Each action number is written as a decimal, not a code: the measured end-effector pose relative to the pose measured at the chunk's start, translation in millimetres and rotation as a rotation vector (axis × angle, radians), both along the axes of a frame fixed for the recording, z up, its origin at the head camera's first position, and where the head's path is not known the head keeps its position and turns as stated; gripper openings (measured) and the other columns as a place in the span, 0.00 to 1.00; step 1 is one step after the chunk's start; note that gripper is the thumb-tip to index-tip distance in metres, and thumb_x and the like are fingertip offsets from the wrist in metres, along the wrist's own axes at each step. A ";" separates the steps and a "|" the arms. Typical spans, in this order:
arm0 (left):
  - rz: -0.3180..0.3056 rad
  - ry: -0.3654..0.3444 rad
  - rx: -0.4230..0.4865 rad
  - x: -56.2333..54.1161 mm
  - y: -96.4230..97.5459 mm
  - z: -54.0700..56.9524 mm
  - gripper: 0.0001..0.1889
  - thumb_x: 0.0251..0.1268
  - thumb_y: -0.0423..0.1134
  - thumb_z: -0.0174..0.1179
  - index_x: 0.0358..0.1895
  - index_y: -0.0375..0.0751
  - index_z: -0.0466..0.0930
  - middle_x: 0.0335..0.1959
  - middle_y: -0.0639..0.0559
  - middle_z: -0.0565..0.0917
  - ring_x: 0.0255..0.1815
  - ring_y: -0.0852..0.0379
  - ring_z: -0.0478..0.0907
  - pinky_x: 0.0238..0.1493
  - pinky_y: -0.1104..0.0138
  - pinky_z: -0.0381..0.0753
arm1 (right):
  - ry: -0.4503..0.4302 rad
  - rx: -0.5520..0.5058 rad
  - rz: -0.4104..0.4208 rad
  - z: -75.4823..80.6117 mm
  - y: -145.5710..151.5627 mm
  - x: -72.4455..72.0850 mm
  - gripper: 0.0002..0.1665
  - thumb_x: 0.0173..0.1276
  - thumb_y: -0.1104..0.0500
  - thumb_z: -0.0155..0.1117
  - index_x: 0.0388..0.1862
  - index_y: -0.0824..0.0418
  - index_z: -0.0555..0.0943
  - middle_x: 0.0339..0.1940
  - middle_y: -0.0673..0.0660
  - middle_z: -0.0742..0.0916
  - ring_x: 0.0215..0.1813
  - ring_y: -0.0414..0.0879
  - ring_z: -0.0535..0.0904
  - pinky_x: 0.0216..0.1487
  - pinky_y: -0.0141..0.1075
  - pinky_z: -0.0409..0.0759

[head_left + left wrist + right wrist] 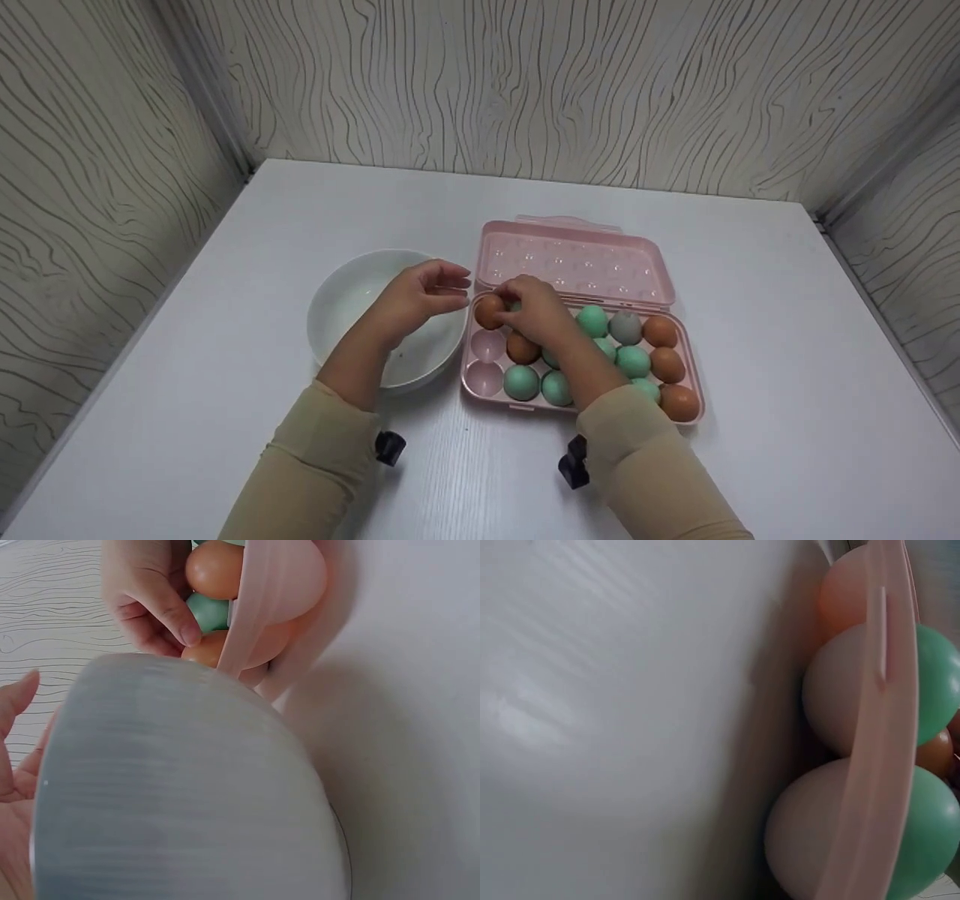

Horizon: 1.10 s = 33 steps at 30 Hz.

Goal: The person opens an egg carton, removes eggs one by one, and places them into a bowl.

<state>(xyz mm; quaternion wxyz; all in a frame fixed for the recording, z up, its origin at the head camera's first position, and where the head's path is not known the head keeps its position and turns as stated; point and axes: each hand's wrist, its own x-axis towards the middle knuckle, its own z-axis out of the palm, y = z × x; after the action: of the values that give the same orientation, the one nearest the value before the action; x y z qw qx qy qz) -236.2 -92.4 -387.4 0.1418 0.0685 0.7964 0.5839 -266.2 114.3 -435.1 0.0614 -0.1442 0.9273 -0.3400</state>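
Observation:
My right hand [536,311] pinches a brown egg [489,312] at the back-left corner of the pink egg carton [471,394]. In the left wrist view, its thumb lies on that egg [204,649]. Another brown egg [523,348] sits diagonally in front of it, and two bare cups show along the carton's left end. Over the white bowl [337,300], my left hand [420,296] is held with fingers loosely bent toward the carton, nothing between them. The left wrist view shows part of this hand [15,817] behind the bowl's wall.
The carton's lid [570,262] lies open at the back. Several green eggs [521,382], a grey egg [625,328] and more brown eggs [667,365] fill other cups, some hidden under the right forearm. Bowl and carton stand close together on the white table [787,337], with patterned walls around it.

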 end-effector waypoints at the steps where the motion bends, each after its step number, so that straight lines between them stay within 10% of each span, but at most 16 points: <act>1: 0.001 0.000 0.001 0.2 0.0 -0.1 0.18 0.54 0.41 0.65 0.50 0.53 0.76 0.50 0.53 0.79 0.50 0.60 0.76 0.56 0.59 0.72 | 0.012 0.013 0.010 -0.4 -0.5 0.2 0.19 0.55 0.57 0.69 0.47 0.56 0.81 0.41 0.52 0.80 0.45 0.47 0.74 0.53 0.41 0.72; 18: -0.019 -0.005 0.014 -2.8 -0.1 -10.0 0.20 0.54 0.39 0.65 0.53 0.49 0.75 0.52 0.51 0.78 0.52 0.58 0.75 0.56 0.58 0.72 | -0.015 0.159 -0.058 -3.1 -7.8 4.8 0.19 0.55 0.48 0.68 0.46 0.43 0.76 0.39 0.45 0.78 0.42 0.44 0.72 0.43 0.42 0.69; 33: -0.012 -0.021 0.004 -2.8 3.5 -8.9 0.19 0.54 0.39 0.65 0.50 0.50 0.76 0.51 0.50 0.78 0.51 0.59 0.76 0.55 0.61 0.73 | -0.013 -0.067 -0.024 18.4 1.0 3.3 0.20 0.53 0.58 0.70 0.46 0.55 0.78 0.43 0.51 0.80 0.47 0.46 0.75 0.51 0.39 0.74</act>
<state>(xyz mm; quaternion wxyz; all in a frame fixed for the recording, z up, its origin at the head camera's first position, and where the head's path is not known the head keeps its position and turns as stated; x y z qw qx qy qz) -239.0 -88.9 -396.4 0.1534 0.0672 0.7932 0.5855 -262.9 115.4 -416.7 0.0584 -0.1327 0.9166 -0.3726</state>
